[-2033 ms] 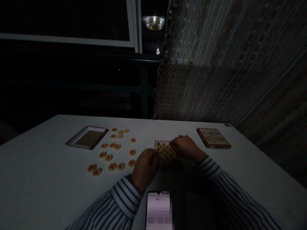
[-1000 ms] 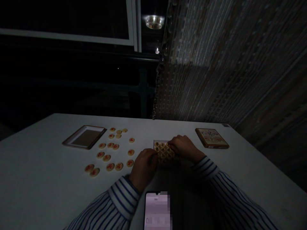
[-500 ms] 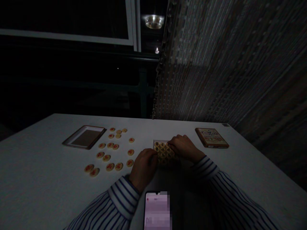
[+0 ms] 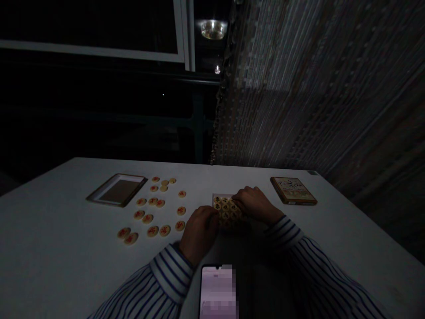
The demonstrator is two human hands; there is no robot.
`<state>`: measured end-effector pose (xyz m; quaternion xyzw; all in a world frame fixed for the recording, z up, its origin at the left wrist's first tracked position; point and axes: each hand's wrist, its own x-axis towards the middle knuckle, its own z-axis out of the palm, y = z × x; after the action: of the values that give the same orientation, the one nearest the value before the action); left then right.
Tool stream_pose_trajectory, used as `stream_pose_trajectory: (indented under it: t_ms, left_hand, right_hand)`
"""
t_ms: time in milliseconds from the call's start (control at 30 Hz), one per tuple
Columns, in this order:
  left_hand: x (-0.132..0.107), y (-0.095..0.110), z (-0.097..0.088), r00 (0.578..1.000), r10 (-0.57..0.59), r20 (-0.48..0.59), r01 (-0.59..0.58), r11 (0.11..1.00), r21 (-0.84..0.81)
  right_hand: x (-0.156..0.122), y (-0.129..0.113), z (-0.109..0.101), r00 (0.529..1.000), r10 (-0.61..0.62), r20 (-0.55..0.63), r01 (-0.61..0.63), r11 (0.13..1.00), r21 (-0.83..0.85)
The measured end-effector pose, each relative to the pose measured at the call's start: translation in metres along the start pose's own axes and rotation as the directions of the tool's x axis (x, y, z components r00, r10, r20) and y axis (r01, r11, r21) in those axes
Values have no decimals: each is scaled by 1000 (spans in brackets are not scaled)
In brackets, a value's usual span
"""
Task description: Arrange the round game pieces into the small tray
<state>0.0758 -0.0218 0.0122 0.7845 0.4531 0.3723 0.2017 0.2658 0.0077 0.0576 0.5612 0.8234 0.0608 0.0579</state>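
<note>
**While dim light falls on the table (image 4: 66,248)**

Seen from the head view, the small box (image 4: 226,208) of round pieces lies mid-table, its far edge toward the window. Its longer side is unclear. The left hand (image 4: 199,232) curls at its left edge and the right hand (image 4: 255,204) at its far right corner. I cannot tell if they grip.

17 loose discs (image 4: 152,231), 2 trays (image 4: 116,189), 1 lid (image 4: 292,190), 1 phone (image 4: 217,290).
</note>
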Motion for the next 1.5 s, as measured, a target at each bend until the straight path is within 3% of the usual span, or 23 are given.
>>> stream_pose_trajectory:
  t_ms: [967,1300,1500]
  left_hand:
    - [0,-1,1,999,27,-30,-27,1000,-8]
    - [-2,-2,1,999,36,-7,-35,999,28]
    - [-4,0,-1,997,71,-7,-71,997,-7]
  right_hand:
    - [0,-1,-5,999,22,29,-23,1000,8]
    - [-5,5,-12,990,115,-80,-110,992,68]
    - [-14,10,-5,976,155,-150,-118,965,233]
